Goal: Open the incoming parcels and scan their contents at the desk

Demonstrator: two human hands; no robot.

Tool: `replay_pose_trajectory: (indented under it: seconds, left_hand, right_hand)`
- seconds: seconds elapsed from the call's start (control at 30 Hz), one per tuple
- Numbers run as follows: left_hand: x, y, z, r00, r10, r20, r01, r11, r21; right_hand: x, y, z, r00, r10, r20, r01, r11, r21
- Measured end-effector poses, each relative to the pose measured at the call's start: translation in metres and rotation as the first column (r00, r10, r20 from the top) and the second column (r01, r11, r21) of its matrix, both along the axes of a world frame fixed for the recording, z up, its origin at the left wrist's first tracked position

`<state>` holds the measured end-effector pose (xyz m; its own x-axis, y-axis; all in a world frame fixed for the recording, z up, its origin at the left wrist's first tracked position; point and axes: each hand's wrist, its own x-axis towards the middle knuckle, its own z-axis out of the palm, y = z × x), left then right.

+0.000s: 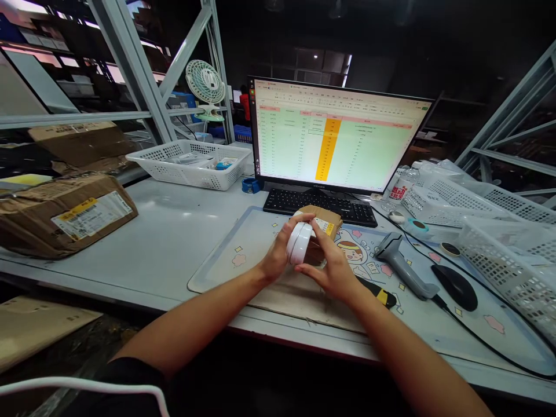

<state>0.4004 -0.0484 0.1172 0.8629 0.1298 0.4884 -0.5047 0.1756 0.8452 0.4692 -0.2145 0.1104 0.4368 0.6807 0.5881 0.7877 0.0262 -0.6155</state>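
Both left hand (278,253) and right hand (335,265) are clamped on one glossy white round piece (299,243), held above the desk mat (241,278). Light, even pressure from both sides should suit its smooth surface, clear of the labelled cardboard box (320,214) just beyond and the black-and-yellow tool (383,296) rightward.

Desk (174,223): white, glossy, reflecting light. Grey metal rack (128,63) behind its left side, braced diagonally; second rack (506,130) at right. Background (403,69) dark, with pale pane (321,59); window or not, cannot tell. Bright patches far left. Floor too dark to read.
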Motion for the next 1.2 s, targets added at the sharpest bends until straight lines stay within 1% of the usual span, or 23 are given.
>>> replay_pose_trajectory:
  seconds: [0.07,0.13,0.23,0.33,0.4,0.47,0.53,0.6,0.63,0.67,0.7,0.73,0.77,0.83,0.87,0.9,0.93,0.97,1.03,1.07,1.13,1.17,1.2]
  left_hand:
    - [-0.002,-0.005,-0.003,0.999,0.04,0.032,-0.042,0.997,0.062]
    - [-0.003,-0.008,-0.006,0.985,0.136,0.102,-0.149,0.981,0.125]
    - [-0.005,-0.008,-0.006,0.961,0.207,0.182,-0.247,0.941,0.231]
    - [-0.009,-0.004,-0.002,0.94,0.179,0.289,-0.284,0.882,0.376]
    - [-0.012,-0.002,0.001,0.885,0.126,0.448,-0.361,0.793,0.491]
    - [-0.014,-0.001,0.003,0.795,0.049,0.604,-0.472,0.675,0.567]
    - [-0.015,-0.001,0.004,0.724,-0.006,0.69,-0.565,0.569,0.597]
    - [-0.015,0.0,0.003,0.695,-0.023,0.718,-0.611,0.508,0.607]
    - [-0.014,0.001,0.003,0.69,-0.033,0.723,-0.616,0.497,0.611]
    - [-0.013,0.003,0.002,0.69,-0.05,0.722,-0.612,0.493,0.619]
    - [-0.011,0.006,0.002,0.69,-0.072,0.72,-0.605,0.489,0.628]
    - [-0.009,0.011,0.002,0.692,-0.085,0.717,-0.601,0.481,0.638]
    - [-0.005,0.017,0.003,0.692,-0.078,0.717,-0.609,0.47,0.639]
    - [0.003,0.033,0.004,0.678,0.039,0.734,-0.671,0.439,0.597]
    - [0.008,0.042,0.005,0.659,0.15,0.737,-0.72,0.411,0.56]
    - [0.013,0.052,0.005,0.635,0.273,0.722,-0.763,0.366,0.533]
    - [0.017,0.062,0.006,0.617,0.389,0.684,-0.787,0.307,0.535]
    - [0.022,0.071,0.006,0.606,0.489,0.627,-0.785,0.245,0.569]
    - [0.029,0.087,0.006,0.604,0.651,0.459,-0.689,0.137,0.712]
    - [0.032,0.093,0.005,0.598,0.713,0.367,-0.607,0.104,0.788]
    - [0.036,0.102,0.002,0.557,0.804,0.208,-0.434,0.069,0.898]
    - [0.037,0.106,0.0,0.536,0.832,0.145,-0.344,0.058,0.937]
    - [0.038,0.108,-0.002,0.519,0.85,0.092,-0.256,0.052,0.965]
  right_hand:
    - [-0.001,0.005,-0.008,0.997,-0.024,0.068,0.025,1.0,-0.012]
    - [-0.002,0.008,-0.013,0.994,-0.029,0.105,0.031,0.999,-0.014]
    - [-0.005,0.008,-0.011,0.996,-0.015,0.093,0.015,1.0,0.003]
    - [-0.008,0.005,-0.003,0.998,0.041,-0.054,-0.04,0.999,0.02]
    - [-0.01,0.005,0.001,0.969,0.106,-0.223,-0.099,0.994,0.045]
    - [-0.012,0.007,0.002,0.873,0.19,-0.449,-0.168,0.982,0.09]
    - [-0.012,0.011,-0.001,0.704,0.272,-0.656,-0.236,0.961,0.145]
    - [-0.012,0.015,-0.002,0.566,0.313,-0.763,-0.29,0.942,0.171]
    - [-0.011,0.015,0.0,0.547,0.311,-0.777,-0.314,0.937,0.153]
    - [-0.01,0.014,0.003,0.566,0.297,-0.769,-0.342,0.934,0.109]
    - [-0.008,0.01,0.009,0.62,0.271,-0.736,-0.359,0.932,0.041]
    - [-0.006,0.002,0.017,0.706,0.229,-0.67,-0.348,0.937,-0.046]
    - [-0.003,-0.01,0.026,0.808,0.164,-0.566,-0.286,0.949,-0.133]
    - [0.009,-0.047,0.045,0.961,-0.054,-0.271,-0.007,0.976,-0.219]
    - [0.018,-0.073,0.052,0.968,-0.208,-0.142,0.179,0.965,-0.19]
    - [0.03,-0.101,0.055,0.938,-0.34,-0.069,0.328,0.933,-0.149]
    - [0.044,-0.131,0.053,0.886,-0.463,-0.007,0.459,0.881,-0.111]
    - [0.06,-0.161,0.046,0.82,-0.571,0.05,0.573,0.815,-0.088]
    - [0.095,-0.219,0.019,0.677,-0.714,0.177,0.733,0.675,-0.083]
    - [0.112,-0.244,0.0,0.611,-0.753,0.245,0.788,0.609,-0.095]
    - [0.14,-0.286,-0.04,0.523,-0.785,0.333,0.849,0.512,-0.129]
    - [0.151,-0.302,-0.059,0.504,-0.791,0.347,0.863,0.483,-0.151]
    - [0.16,-0.315,-0.074,0.505,-0.789,0.351,0.863,0.475,-0.174]
